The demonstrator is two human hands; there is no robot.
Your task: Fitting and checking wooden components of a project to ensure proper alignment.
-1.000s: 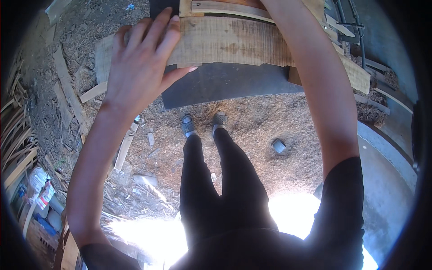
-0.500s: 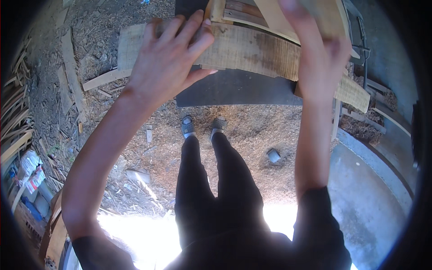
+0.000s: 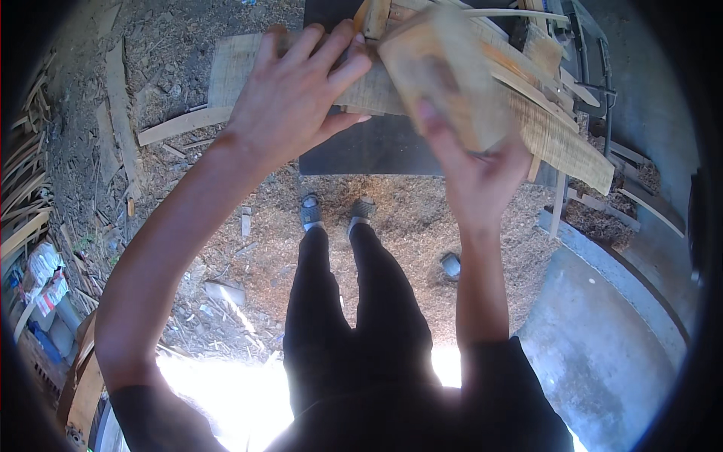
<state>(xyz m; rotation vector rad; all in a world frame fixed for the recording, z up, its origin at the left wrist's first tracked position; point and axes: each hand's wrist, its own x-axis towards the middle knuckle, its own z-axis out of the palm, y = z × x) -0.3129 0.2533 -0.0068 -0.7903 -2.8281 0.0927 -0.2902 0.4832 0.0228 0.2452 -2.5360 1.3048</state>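
Swung inward, the right grip (image 3: 482, 175) clasps a wooden block (image 3: 433, 75), left grip (image 3: 297, 87) a plank (image 3: 376, 96).

Fisheye view from head height, facing steeply down; torso (image 3: 361, 418) nearest, floor (image 3: 413, 226) farther.

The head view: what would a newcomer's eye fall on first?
Probably the motion-blurred wooden block in the right hand, upper centre-right. Left of it, the left hand spreads across a long board. Near the bottom, white glare flanks the dark trousers.
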